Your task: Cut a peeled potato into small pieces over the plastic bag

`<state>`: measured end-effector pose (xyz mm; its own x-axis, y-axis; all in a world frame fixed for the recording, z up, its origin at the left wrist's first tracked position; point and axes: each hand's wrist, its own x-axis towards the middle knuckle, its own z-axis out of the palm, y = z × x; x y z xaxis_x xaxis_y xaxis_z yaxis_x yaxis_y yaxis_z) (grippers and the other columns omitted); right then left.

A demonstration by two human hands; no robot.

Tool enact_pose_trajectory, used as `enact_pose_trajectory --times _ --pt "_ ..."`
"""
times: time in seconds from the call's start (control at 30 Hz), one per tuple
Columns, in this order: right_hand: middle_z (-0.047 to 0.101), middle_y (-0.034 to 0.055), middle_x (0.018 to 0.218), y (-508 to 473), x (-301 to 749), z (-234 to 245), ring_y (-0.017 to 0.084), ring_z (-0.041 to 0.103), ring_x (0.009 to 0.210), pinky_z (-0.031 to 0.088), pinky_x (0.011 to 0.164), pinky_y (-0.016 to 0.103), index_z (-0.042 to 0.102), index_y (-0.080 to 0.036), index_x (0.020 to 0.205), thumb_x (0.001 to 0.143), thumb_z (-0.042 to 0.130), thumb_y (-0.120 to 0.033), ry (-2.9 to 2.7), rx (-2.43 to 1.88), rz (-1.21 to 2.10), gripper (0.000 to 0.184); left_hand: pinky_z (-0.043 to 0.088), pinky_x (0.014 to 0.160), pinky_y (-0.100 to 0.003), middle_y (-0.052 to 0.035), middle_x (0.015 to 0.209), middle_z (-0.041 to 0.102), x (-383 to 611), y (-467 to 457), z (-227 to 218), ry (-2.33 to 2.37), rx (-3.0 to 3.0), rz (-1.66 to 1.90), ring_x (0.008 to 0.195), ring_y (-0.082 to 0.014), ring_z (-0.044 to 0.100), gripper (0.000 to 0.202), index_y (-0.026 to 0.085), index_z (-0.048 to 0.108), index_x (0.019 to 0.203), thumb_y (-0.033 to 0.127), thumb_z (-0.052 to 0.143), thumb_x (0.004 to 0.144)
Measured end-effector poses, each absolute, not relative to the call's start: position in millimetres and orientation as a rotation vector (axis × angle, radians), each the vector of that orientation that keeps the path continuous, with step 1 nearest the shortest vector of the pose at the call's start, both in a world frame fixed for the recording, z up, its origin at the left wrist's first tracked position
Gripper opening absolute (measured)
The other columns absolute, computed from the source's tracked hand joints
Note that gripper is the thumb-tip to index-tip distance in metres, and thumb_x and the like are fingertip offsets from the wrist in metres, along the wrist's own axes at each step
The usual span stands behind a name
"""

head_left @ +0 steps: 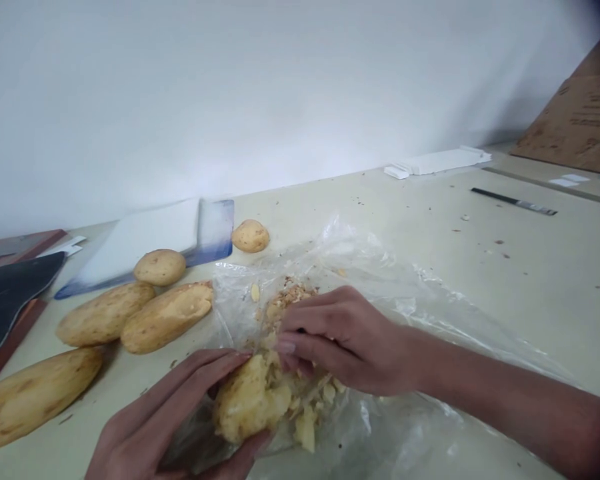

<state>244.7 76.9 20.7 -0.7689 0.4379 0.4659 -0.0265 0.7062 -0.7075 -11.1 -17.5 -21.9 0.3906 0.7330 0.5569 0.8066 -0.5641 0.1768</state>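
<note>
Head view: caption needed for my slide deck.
Left hand holds a partly peeled potato over a clear plastic bag, right hand touching it; unpeeled potatoes lie nearby.

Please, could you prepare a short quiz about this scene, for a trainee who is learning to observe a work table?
1. True or false: the left hand holds a partly peeled potato.
2. Where do the loose peels lie? A) on the clear plastic bag; B) on a plate; C) in a bowl.
3. How many whole potatoes lie on the table, in no hand?
Key: 1 true; 2 A; 3 five.
</note>
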Motion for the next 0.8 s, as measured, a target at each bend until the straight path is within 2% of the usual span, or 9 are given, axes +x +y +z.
enact_pose_trajectory --times 0.13,0.27,0.4,0.6,0.7,0.8 --pt "0.045 -0.0005 0.072 81 244 17 0.012 0.043 0.065 0.037 0.063 0.025 0.054 -0.015 0.078 0.107 0.046 -0.022 -2.334 -0.390 0.686 0.031 0.059 0.097 -0.021 -0.0035 0.116 0.070 -11 -20 -23 -1.414 -2.489 -0.940 0.099 -0.0182 0.073 0.055 0.025 0.059 0.125 0.042 0.078 0.076" --pt "0.047 0.0000 0.073 81 245 18 0.012 0.044 0.068 0.036 0.065 0.025 0.057 -0.013 0.080 0.107 0.048 -0.024 -2.268 -0.401 0.634 0.031 0.053 0.102 -0.016 -0.0023 0.115 0.069 -7 -16 -20 -1.381 -2.513 -0.947 0.097 -0.0143 0.071 0.055 0.024 0.058 0.126 0.035 0.078 0.077" --pt "0.048 -0.0001 0.072 85 247 18 0.011 0.043 0.065 0.035 0.062 0.026 0.059 -0.012 0.078 0.106 0.050 -0.023 -2.285 -0.425 0.604 0.031 0.050 0.104 -0.014 -0.0014 0.115 0.068 -5 -12 -17 -1.371 -2.533 -0.946 0.099 -0.0129 0.070 0.054 0.023 0.057 0.126 0.037 0.078 0.079" --pt "0.061 0.0006 0.069 88 254 25 0.009 0.056 0.061 0.043 0.060 0.022 0.063 -0.013 0.077 0.107 0.048 -0.027 -1.996 -0.576 0.697 0.036 0.037 0.115 -0.012 0.0024 0.126 0.065 -12 -14 -22 -1.495 -2.493 -1.013 0.112 -0.0109 0.064 0.058 0.027 0.059 0.131 0.044 0.080 0.080" --pt "0.065 0.0014 0.071 90 255 24 0.009 0.058 0.059 0.045 0.057 0.022 0.063 -0.015 0.077 0.108 0.045 -0.035 -1.813 -0.652 0.828 0.041 0.040 0.114 -0.015 0.0046 0.130 0.065 -18 -10 -25 -1.735 -2.399 -1.137 0.120 -0.0121 0.063 0.050 0.033 0.061 0.129 0.045 0.076 0.083" --pt "0.064 0.0015 0.070 93 253 21 0.010 0.057 0.058 0.045 0.054 0.024 0.062 -0.017 0.075 0.107 0.046 -0.042 -1.683 -0.676 0.946 0.044 0.052 0.107 -0.026 0.0047 0.126 0.069 -21 -3 -25 -1.851 -2.333 -1.092 0.116 -0.0172 0.067 0.047 0.037 0.063 0.126 0.055 0.072 0.083"
